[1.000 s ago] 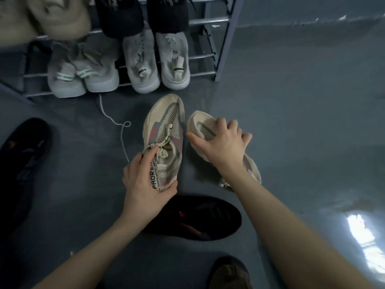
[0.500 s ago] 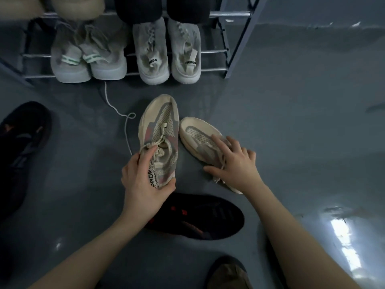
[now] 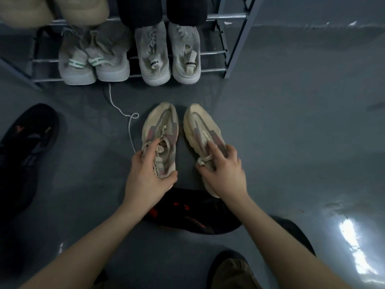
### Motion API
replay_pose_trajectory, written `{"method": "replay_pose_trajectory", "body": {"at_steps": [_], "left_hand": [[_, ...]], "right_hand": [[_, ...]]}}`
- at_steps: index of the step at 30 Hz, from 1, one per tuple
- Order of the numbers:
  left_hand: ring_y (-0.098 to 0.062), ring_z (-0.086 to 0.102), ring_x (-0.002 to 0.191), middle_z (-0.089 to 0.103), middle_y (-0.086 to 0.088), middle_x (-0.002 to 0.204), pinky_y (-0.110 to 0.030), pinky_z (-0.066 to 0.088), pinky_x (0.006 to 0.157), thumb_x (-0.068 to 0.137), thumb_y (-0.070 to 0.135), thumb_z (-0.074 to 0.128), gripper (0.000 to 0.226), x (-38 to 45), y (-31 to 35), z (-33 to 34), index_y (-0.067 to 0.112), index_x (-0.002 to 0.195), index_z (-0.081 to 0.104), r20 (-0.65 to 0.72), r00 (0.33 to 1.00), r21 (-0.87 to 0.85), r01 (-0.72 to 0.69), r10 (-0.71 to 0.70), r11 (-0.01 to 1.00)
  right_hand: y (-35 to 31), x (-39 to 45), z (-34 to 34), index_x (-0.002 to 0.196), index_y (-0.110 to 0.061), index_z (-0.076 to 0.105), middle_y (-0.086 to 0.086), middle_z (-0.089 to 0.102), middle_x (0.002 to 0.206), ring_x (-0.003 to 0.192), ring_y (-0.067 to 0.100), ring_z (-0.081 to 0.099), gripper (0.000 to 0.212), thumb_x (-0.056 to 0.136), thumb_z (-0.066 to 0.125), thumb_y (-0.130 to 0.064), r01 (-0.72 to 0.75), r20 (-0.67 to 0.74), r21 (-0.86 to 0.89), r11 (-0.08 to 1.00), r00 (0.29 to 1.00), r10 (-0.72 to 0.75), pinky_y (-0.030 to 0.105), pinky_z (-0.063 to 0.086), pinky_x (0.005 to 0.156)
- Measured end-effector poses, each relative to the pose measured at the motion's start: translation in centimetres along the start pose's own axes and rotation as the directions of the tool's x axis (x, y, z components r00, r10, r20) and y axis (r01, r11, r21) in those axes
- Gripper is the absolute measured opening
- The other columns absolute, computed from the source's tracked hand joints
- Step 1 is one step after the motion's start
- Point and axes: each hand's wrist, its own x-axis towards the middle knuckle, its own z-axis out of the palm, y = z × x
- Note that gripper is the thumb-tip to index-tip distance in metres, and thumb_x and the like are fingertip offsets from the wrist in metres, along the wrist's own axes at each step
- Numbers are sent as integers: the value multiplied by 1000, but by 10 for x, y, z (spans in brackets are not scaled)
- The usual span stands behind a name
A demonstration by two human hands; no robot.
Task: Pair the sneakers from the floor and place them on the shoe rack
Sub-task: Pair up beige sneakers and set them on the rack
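Note:
Two beige sneakers with pink-grey panels lie side by side on the grey floor, toes toward the rack. My left hand (image 3: 146, 176) grips the left beige sneaker (image 3: 161, 126) at its tongue and heel. My right hand (image 3: 224, 170) grips the right beige sneaker (image 3: 200, 126) at its laces and collar. The metal shoe rack (image 3: 236, 44) stands just beyond them; its bottom shelf holds two pairs of grey sneakers (image 3: 93, 59) (image 3: 168, 55).
A black sneaker with red marks (image 3: 193, 215) lies under my wrists. Another black sneaker (image 3: 27, 147) sits at the left. A loose white lace (image 3: 127, 119) trails from the rack. A tan shoe (image 3: 233, 272) is at the bottom. Upper shelf holds black and beige shoes.
My right hand turned the right beige sneaker from lying on its side and angled to upright and parallel beside the left one. The left hand kept its grip on the left sneaker.

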Motion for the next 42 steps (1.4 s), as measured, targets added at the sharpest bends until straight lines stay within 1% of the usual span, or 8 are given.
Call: {"method": "replay_pose_trajectory", "body": {"at_steps": [3, 9, 14, 19, 25, 33, 37, 42], "left_hand": [[-23, 51, 112, 39, -4, 127, -34, 45, 90, 66, 34, 76, 85, -4, -5, -4, 43, 135, 29, -51, 998, 5, -29, 29, 1000], [-27, 40, 125, 23, -4, 139, -43, 40, 102, 64, 46, 75, 101, -4, -28, -13, 52, 139, 8, 166, 983, 80, -90, 76, 993], [-15, 34, 128, 17, 5, 137, -22, 30, 101, 68, 34, 78, 96, -5, -32, -10, 52, 139, 16, 168, 981, -78, -81, 93, 994], [-15, 39, 124, 25, 8, 130, -27, 36, 102, 66, 22, 77, 86, -14, -23, -14, 43, 137, 32, 21, 988, -133, -152, 156, 979], [-17, 44, 118, 31, 1, 135, -26, 39, 86, 66, 30, 77, 79, -43, 8, -52, 40, 133, 36, -163, 955, -5, -250, 246, 968], [-3, 36, 117, 35, -3, 135, 2, 23, 93, 69, 29, 76, 62, -69, 54, -110, 22, 127, 55, -342, 856, -46, -427, 387, 903], [2, 35, 114, 31, 6, 129, 1, 23, 95, 69, 41, 65, 54, -68, 84, -142, 24, 120, 60, -402, 810, -70, -493, 428, 867], [1, 37, 111, 35, 1, 127, 0, 25, 95, 69, 32, 71, 52, -53, 127, -180, 19, 119, 62, -488, 746, -52, -543, 453, 838]], "right_hand": [[-30, -6, 11, 143, -41, 19, 12, 18, 148, 119, 39, 38, 76, 79, 54, -63, -28, 57, -87, 996, 998, 33, 49, 38, 94], [-14, -17, 8, 142, -52, 5, 16, -4, 156, 133, 42, 25, 89, 74, 61, -60, 70, 156, -83, 994, 986, -56, 52, 28, 105], [-12, -23, 11, 143, -51, 14, 15, 19, 142, 125, 39, 31, 88, 74, 69, -48, 53, 142, 60, 997, 988, -61, 48, 33, 106], [-21, -30, 3, 140, -47, 31, 11, 34, 124, 114, 34, 40, 74, 76, 67, -41, 61, 23, 175, 983, 998, -67, 45, 36, 103], [-54, -62, -27, 134, -42, 41, 11, 40, 117, 102, 29, 44, 66, 73, 67, -39, 179, -199, 184, 967, 970, -141, 44, 42, 95], [-99, -96, -90, 131, -46, 40, 10, 33, 135, 119, 27, 37, 62, 76, 68, -36, 368, -343, 271, 889, 900, -268, 39, 38, 101], [-126, -94, -131, 130, -45, 40, 12, 32, 138, 122, 32, 39, 59, 75, 62, -43, 427, -422, 263, 865, 857, -294, 48, 39, 102], [-163, -75, -180, 128, -43, 44, 13, 34, 135, 120, 35, 42, 57, 74, 62, -45, 486, -516, 263, 833, 801, -304, 49, 40, 101]]}}
